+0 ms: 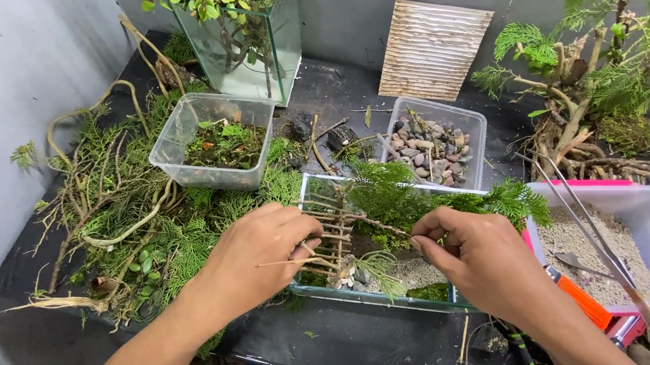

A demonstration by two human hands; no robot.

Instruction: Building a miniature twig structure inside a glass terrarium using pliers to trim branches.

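Note:
A small glass terrarium tank point(378, 296) stands at the middle front of the dark table, holding a green conifer sprig point(386, 191), white sand, pebbles and moss. A little ladder-like fence of thin twigs point(330, 241) leans inside its left part. My left hand point(261, 251) reaches over the tank's left side, fingers pinched on a thin twig point(280, 263) at the fence. My right hand point(474, 256) hovers over the tank's right side, thumb and forefinger pinched on the end of a thin branch point(383, 226) that runs to the fence.
A clear tub of moss point(216, 139) and a clear tub of pebbles point(432, 145) stand behind the tank. A tub of sand point(630, 237) with long tweezers point(591, 234) sits right. Loose greenery and roots point(118, 212) cover the left; a tall glass tank point(239, 44) stands at the back.

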